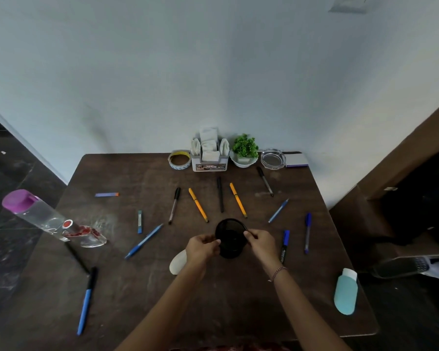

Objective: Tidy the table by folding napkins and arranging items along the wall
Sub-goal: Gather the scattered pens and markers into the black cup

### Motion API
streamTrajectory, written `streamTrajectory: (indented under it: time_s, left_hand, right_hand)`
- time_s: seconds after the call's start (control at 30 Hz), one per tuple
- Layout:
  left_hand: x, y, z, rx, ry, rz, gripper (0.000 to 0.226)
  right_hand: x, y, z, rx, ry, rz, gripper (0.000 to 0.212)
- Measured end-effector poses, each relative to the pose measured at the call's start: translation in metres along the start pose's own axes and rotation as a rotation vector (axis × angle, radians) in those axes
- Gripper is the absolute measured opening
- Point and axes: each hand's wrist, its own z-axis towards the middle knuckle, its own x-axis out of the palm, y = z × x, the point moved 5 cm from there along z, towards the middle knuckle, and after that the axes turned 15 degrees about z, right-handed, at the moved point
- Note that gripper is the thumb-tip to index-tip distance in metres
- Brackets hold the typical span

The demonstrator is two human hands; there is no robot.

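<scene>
Cup: black mesh cup (230,239), lower centre of the frame, upright with its mouth up; whether it rests on the table (150,287) or is lifted just off it, I cannot tell.
Left hand (202,248): fingers curled, pinching the cup's left rim.
Right hand (260,243): thumb and forefinger curled onto the right rim.
Why this grip: a pinch on each side probably keeps the light cup level for carrying or placing.
Pens (198,205): fanned loose around the cup at mid-frame; it likely serves as their holder.
Wall row: tape (179,160), napkin box (209,158), plant (245,150) and ashtray (273,158) stand side by side at upper centre, against the wall.
Stage: napkins appear stowed; the pens remain scattered.
</scene>
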Motion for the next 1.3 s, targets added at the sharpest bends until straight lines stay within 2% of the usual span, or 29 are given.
streamTrajectory:
  time_s: [0.2, 0.37, 0.53, 0.73, 0.83, 0.93, 1.03, 1.13, 1.3]
  left_hand:
    - [0.0, 0.002, 0.001, 0.007, -0.015, -0.015, 0.033]
    - [0.006, 0.025, -0.008, -0.043, -0.056, 0.013, 0.013]
    - [0.044, 0.045, -0.03, -0.085, 0.146, 0.069, 0.023]
    - [0.101, 0.019, -0.029, 0.001, 0.32, 0.14, 0.019]
    - [0.125, 0.002, -0.03, 0.091, 0.354, 0.276, 0.018]
    - [0.147, -0.007, -0.034, 0.148, 0.407, 0.36, 0.031]
    - [0.164, -0.006, -0.039, 0.115, 0.459, 0.358, 0.028]
    - [0.169, -0.002, -0.036, 0.103, 0.404, 0.388, 0.025]
    - [0.165, -0.002, -0.031, 0.093, 0.351, 0.405, 0.025]
  right_hand:
    - [0.0, 0.0, 0.002, -0.023, 0.002, -0.004, 0.034]
    - [-0.023, -0.016, -0.001, -0.04, -0.097, 0.074, 0.029]
    - [-0.059, -0.049, -0.004, -0.008, -0.257, 0.111, 0.019]
    - [-0.073, -0.076, -0.007, 0.003, -0.287, 0.018, 0.012]
    - [-0.071, -0.082, -0.012, -0.055, -0.28, -0.085, 0.009]
    - [-0.069, -0.093, -0.011, -0.005, -0.265, -0.04, 0.011]
    - [-0.067, -0.101, -0.012, 0.095, -0.257, 0.126, 0.014]
    - [-0.068, -0.103, -0.009, 0.139, -0.268, 0.206, 0.014]
    - [-0.07, -0.106, -0.005, 0.205, -0.267, 0.256, 0.034]
